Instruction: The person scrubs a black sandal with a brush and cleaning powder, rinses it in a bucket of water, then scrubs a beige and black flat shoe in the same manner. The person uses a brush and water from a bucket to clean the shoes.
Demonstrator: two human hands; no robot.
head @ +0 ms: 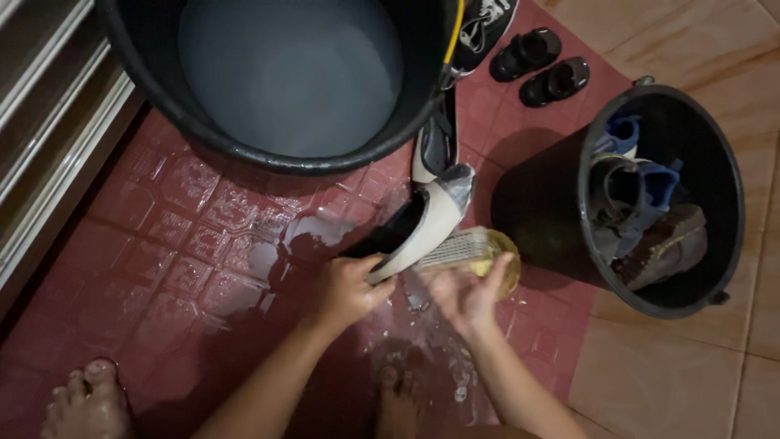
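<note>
Two hands | left hand (pixel 349 289) grips shoe (pixel 422 223) heel | right hand (pixel 467 297) clasps brush (pixel 463 252) against its sole

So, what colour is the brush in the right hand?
Yellow brush with pale bristles, held by the right hand; head view.

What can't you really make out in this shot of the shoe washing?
Head view:
- Right hand and yellow brush: motion-blurred, grip unclear.
- Shoe heel: hidden inside left hand.
- Big black tub: cut off by the top edge.
- Footwear in the bucket: dark, piled, count unclear.
</note>
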